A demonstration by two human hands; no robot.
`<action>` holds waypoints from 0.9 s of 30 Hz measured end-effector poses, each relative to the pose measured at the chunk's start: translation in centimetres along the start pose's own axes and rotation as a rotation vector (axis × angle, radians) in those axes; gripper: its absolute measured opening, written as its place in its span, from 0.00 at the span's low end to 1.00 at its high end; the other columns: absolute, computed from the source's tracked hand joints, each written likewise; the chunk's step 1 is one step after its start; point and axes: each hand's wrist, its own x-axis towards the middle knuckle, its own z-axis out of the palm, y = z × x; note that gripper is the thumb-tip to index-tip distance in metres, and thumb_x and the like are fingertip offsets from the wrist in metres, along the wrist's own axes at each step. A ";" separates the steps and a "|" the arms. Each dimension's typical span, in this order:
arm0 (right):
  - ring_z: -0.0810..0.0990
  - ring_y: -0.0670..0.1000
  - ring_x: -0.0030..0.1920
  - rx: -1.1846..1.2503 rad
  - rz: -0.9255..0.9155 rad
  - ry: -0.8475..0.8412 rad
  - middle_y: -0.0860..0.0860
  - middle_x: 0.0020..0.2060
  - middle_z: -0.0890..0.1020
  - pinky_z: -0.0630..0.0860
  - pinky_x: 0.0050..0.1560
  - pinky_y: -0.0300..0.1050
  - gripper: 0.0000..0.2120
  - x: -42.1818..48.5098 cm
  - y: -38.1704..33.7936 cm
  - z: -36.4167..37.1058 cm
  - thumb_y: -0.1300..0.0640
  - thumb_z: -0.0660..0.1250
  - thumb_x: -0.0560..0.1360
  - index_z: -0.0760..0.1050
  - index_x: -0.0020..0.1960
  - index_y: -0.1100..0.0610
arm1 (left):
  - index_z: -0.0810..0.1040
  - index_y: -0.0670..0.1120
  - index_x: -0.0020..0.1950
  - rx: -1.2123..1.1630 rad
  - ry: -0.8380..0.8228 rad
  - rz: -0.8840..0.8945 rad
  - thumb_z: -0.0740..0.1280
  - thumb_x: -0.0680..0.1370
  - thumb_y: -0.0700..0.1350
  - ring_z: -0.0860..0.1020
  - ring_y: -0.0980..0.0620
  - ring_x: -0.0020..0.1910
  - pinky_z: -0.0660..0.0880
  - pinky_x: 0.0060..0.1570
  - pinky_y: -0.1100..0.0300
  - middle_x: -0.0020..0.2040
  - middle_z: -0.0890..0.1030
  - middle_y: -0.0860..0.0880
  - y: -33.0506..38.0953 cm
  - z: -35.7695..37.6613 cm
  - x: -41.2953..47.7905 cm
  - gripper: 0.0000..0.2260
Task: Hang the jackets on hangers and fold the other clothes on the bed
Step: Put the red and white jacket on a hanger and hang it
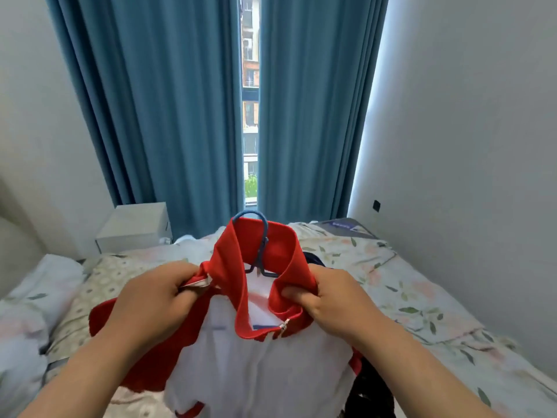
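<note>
jacket (241,351) over bed (422,297) — hanger (261,236) inside

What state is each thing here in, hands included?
Red and white zip jacket: on the hanger, collar zip open, held up over the floral bed.
Blue plastic hanger: inside the jacket, hook sticking out of the collar.
Left hand: grips jacket fabric beside the collar.
Right hand: grips the collar's right end.
Blue curtains: drawn, narrow gap in the middle.
Dark garment: bunched, unfolded, on the bed.
</note>
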 end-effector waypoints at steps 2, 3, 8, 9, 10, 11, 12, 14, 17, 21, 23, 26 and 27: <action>0.79 0.40 0.44 0.001 -0.048 0.001 0.37 0.43 0.82 0.77 0.49 0.42 0.20 0.8 -2.6 -1.9 0.32 0.62 0.67 0.77 0.52 0.42 | 0.78 0.54 0.39 -0.016 0.024 -0.009 0.56 0.71 0.62 0.76 0.55 0.37 0.73 0.36 0.54 0.35 0.79 0.57 1.0 -3.2 1.3 0.16; 0.79 0.40 0.44 0.008 -0.066 0.012 0.38 0.43 0.82 0.77 0.49 0.44 0.16 1.2 -3.7 -2.8 0.35 0.64 0.68 0.77 0.51 0.42 | 0.76 0.55 0.39 -0.028 0.040 -0.008 0.60 0.72 0.60 0.75 0.57 0.36 0.71 0.34 0.55 0.34 0.78 0.58 1.5 -4.7 2.0 0.12; 0.77 0.47 0.34 0.110 -0.091 0.199 0.44 0.33 0.80 0.75 0.40 0.51 0.08 2.6 -8.1 -7.7 0.43 0.66 0.68 0.77 0.39 0.46 | 0.78 0.61 0.44 -0.137 0.060 0.052 0.74 0.69 0.58 0.76 0.61 0.44 0.69 0.38 0.66 0.44 0.78 0.62 1.4 -11.7 4.6 0.08; 0.77 0.46 0.32 0.159 -0.091 0.233 0.46 0.32 0.80 0.75 0.39 0.50 0.07 2.8 -8.7 -8.7 0.45 0.68 0.68 0.78 0.39 0.48 | 0.77 0.62 0.46 -0.104 0.075 0.063 0.71 0.69 0.62 0.76 0.62 0.45 0.70 0.38 0.67 0.46 0.78 0.63 0.9 -13.2 4.9 0.10; 0.76 0.44 0.31 0.194 -0.089 0.265 0.47 0.31 0.80 0.75 0.38 0.47 0.05 3.1 -9.3 -9.8 0.49 0.71 0.70 0.79 0.39 0.49 | 0.76 0.62 0.48 -0.076 0.108 0.070 0.68 0.69 0.64 0.76 0.63 0.46 0.70 0.39 0.66 0.48 0.77 0.64 -0.1 -14.4 5.3 0.11; 0.74 0.42 0.30 0.212 -0.087 0.291 0.47 0.30 0.80 0.74 0.37 0.44 0.04 3.3 -9.9 -10.8 0.53 0.72 0.72 0.80 0.39 0.49 | 0.76 0.62 0.48 -0.064 0.144 0.048 0.66 0.70 0.63 0.76 0.64 0.47 0.70 0.40 0.64 0.48 0.77 0.65 -1.2 -15.5 5.6 0.10; 0.74 0.41 0.30 0.216 -0.083 0.314 0.46 0.29 0.80 0.74 0.37 0.42 0.05 3.4 -10.4 -11.7 0.55 0.73 0.73 0.80 0.39 0.49 | 0.77 0.61 0.47 -0.090 0.171 0.008 0.67 0.72 0.61 0.76 0.65 0.46 0.70 0.40 0.63 0.47 0.78 0.65 -2.3 -16.3 5.9 0.07; 0.78 0.45 0.33 0.258 -0.066 0.365 0.49 0.31 0.83 0.77 0.40 0.48 0.06 3.6 -11.3 -13.2 0.57 0.73 0.74 0.82 0.40 0.48 | 0.76 0.61 0.46 -0.199 0.186 -0.071 0.67 0.75 0.58 0.78 0.62 0.45 0.70 0.41 0.62 0.43 0.80 0.61 -3.7 -17.0 6.3 0.03; 0.82 0.53 0.37 0.294 -0.026 0.403 0.55 0.38 0.85 0.80 0.48 0.57 0.03 3.8 -12.4 -14.5 0.55 0.74 0.74 0.84 0.42 0.51 | 0.75 0.57 0.47 -0.342 0.250 -0.109 0.68 0.79 0.48 0.79 0.56 0.45 0.71 0.42 0.62 0.43 0.81 0.56 -3.9 -16.3 6.9 0.04; 0.81 0.49 0.37 0.283 0.026 0.436 0.57 0.39 0.86 0.80 0.50 0.58 0.07 3.9 -13.2 -15.4 0.53 0.74 0.73 0.84 0.42 0.57 | 0.71 0.52 0.54 -0.296 0.338 -0.145 0.77 0.70 0.51 0.77 0.49 0.48 0.71 0.47 0.55 0.49 0.76 0.54 -2.5 -16.5 7.0 0.19; 0.80 0.49 0.35 0.260 0.051 0.477 0.56 0.37 0.86 0.80 0.46 0.55 0.12 3.8 -13.3 -16.2 0.49 0.75 0.72 0.84 0.41 0.58 | 0.69 0.53 0.64 -0.118 0.346 -0.049 0.84 0.59 0.50 0.74 0.52 0.50 0.73 0.49 0.52 0.57 0.70 0.55 -2.3 -16.7 6.9 0.38; 0.82 0.47 0.33 0.261 0.066 0.494 0.51 0.33 0.86 0.79 0.40 0.48 0.13 3.4 -13.0 -17.7 0.44 0.76 0.70 0.84 0.37 0.55 | 0.77 0.45 0.63 0.027 0.485 0.200 0.75 0.72 0.42 0.80 0.44 0.46 0.76 0.45 0.50 0.57 0.72 0.49 -1.5 -17.4 7.0 0.21; 0.82 0.47 0.32 0.278 0.056 0.478 0.50 0.33 0.86 0.79 0.40 0.47 0.13 3.3 -12.9 -18.1 0.44 0.76 0.70 0.85 0.37 0.53 | 0.81 0.41 0.57 0.095 0.549 0.250 0.69 0.74 0.39 0.81 0.41 0.43 0.77 0.42 0.50 0.54 0.75 0.46 -1.0 -17.9 7.1 0.12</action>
